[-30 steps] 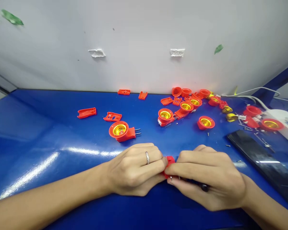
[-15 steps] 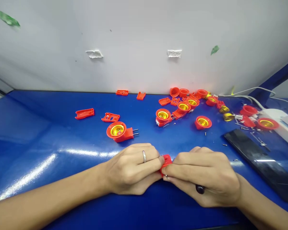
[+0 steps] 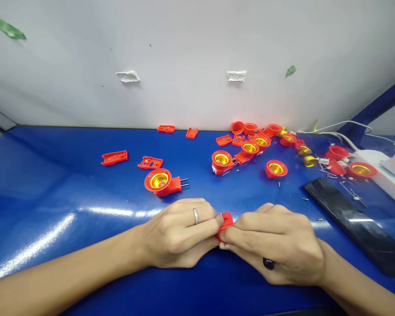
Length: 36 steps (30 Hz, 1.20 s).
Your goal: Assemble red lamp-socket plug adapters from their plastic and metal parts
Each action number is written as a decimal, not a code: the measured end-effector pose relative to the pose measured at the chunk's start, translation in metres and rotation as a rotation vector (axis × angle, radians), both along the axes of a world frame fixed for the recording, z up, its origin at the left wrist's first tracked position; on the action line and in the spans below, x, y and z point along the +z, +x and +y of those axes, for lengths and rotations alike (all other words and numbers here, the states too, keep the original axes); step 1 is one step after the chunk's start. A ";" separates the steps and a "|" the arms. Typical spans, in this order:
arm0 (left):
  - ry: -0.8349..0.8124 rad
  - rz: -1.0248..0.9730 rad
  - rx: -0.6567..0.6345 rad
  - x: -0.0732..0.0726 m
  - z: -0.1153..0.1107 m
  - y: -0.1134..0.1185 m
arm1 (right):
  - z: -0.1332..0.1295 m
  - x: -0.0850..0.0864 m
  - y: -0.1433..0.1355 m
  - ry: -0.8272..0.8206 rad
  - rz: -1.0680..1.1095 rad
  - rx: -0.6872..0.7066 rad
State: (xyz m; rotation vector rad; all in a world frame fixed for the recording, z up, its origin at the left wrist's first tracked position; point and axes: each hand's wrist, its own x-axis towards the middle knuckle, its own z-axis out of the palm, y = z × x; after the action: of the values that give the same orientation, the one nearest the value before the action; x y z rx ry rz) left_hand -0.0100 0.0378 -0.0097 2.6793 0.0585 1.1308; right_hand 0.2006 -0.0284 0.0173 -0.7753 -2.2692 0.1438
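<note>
A small red plastic part (image 3: 226, 220) is pinched between both hands near the front of the blue table. My left hand (image 3: 184, 232), with a ring on one finger, grips its left side. My right hand (image 3: 276, 243) presses fingertips and thumb on its right side. A black rounded end (image 3: 268, 263) of some tool pokes out under the right palm; the rest of it is hidden. Beyond the left hand lies a red socket (image 3: 159, 181) with a gold threaded inside and two metal pins pointing right.
Red shells (image 3: 114, 158) lie at the left, others by the wall. More red sockets (image 3: 221, 161), gold sleeves (image 3: 310, 161) and screws are scattered back right. A black phone (image 3: 352, 224) and a white power strip (image 3: 375, 160) with cables are at the right.
The whole view has shifted slightly. Both hands keep hold of the red part; the right hand has moved slightly left, and its fingertips now cover the small metal piece under the part.
</note>
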 end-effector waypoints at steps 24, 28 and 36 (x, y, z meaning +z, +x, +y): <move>0.064 -0.036 0.209 0.002 -0.002 0.000 | -0.001 0.010 0.004 0.200 -0.113 -0.220; 0.166 -0.093 0.313 0.003 -0.004 -0.001 | -0.004 0.012 0.002 0.277 -0.180 -0.259; 0.312 -0.067 0.324 0.005 -0.005 -0.001 | -0.014 0.000 -0.015 0.273 -0.173 -0.288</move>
State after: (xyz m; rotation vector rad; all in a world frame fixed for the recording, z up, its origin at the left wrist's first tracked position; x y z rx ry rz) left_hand -0.0107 0.0328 -0.0050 2.9788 0.3435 1.4277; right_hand 0.1851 -0.0425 0.0170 -0.9851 -2.2429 -0.3725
